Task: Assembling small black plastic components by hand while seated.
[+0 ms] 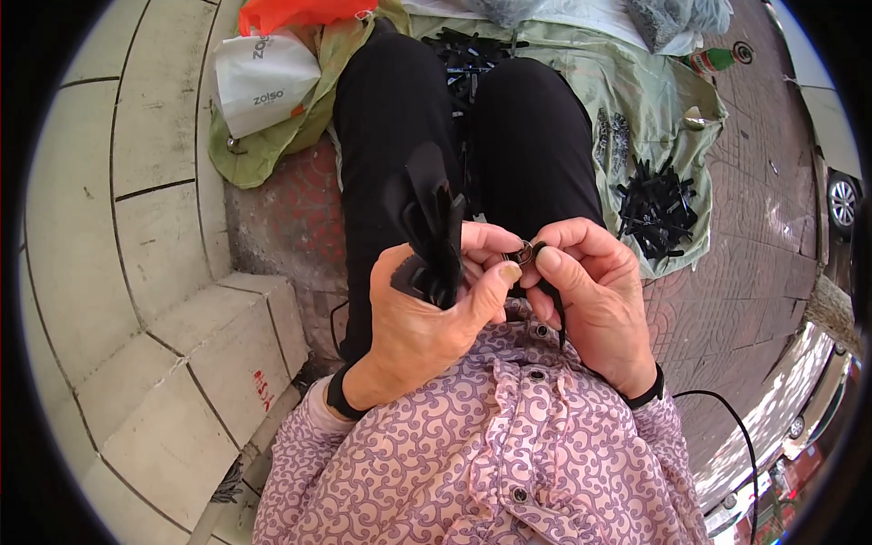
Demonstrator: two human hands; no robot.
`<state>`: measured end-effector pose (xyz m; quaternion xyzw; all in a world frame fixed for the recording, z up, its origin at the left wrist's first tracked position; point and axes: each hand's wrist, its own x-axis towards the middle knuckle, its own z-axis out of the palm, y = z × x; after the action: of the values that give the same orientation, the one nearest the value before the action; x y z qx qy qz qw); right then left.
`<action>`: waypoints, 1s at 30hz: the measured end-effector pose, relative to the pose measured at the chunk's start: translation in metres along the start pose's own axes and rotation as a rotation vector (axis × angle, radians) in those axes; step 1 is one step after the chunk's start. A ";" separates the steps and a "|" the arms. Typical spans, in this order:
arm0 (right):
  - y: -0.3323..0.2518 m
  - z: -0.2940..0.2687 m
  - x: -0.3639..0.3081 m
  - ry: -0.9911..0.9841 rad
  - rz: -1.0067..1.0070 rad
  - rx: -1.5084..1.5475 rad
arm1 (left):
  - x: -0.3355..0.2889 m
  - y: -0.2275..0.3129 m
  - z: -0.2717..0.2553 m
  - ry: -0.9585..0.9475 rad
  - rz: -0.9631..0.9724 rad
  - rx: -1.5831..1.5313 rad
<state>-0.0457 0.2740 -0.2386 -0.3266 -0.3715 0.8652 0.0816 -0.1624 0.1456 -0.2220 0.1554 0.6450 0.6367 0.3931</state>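
Note:
Over my lap, both hands meet at a small metal ring or buckle. My left hand pinches it between thumb and finger. A bundle of black strips is also tucked in that hand, sticking up past the knuckles. Close against it, my right hand is closed on a thin black strap, whose tail hangs below the fingers. The strap's upper end is at the metal piece; whether it passes through cannot be seen.
A pile of black strips lies on a pale green sheet at right, beside small metal pieces. More black strips lie beyond my knees. A green bottle is far right, a white bag far left. Tiled steps rise at left.

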 end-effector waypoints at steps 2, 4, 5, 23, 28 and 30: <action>-0.001 -0.001 -0.002 -0.031 0.056 0.056 | 0.003 0.001 -0.004 -0.029 -0.023 -0.008; -0.001 -0.003 -0.003 -0.050 0.062 0.070 | 0.006 -0.001 -0.007 -0.056 -0.047 -0.015; 0.000 -0.004 -0.003 -0.066 0.064 0.083 | 0.007 -0.007 -0.009 -0.082 0.020 0.001; -0.005 -0.001 0.000 -0.131 0.102 0.148 | 0.022 -0.012 -0.026 -0.225 -0.581 -0.674; -0.005 0.000 -0.001 -0.093 0.100 0.144 | 0.024 -0.005 -0.025 -0.216 -0.483 -0.461; -0.005 0.001 -0.002 -0.089 0.090 0.131 | 0.023 -0.005 -0.023 -0.209 -0.454 -0.429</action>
<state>-0.0451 0.2768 -0.2335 -0.2983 -0.3023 0.9041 0.0473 -0.1920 0.1450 -0.2364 -0.0143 0.4704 0.6347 0.6129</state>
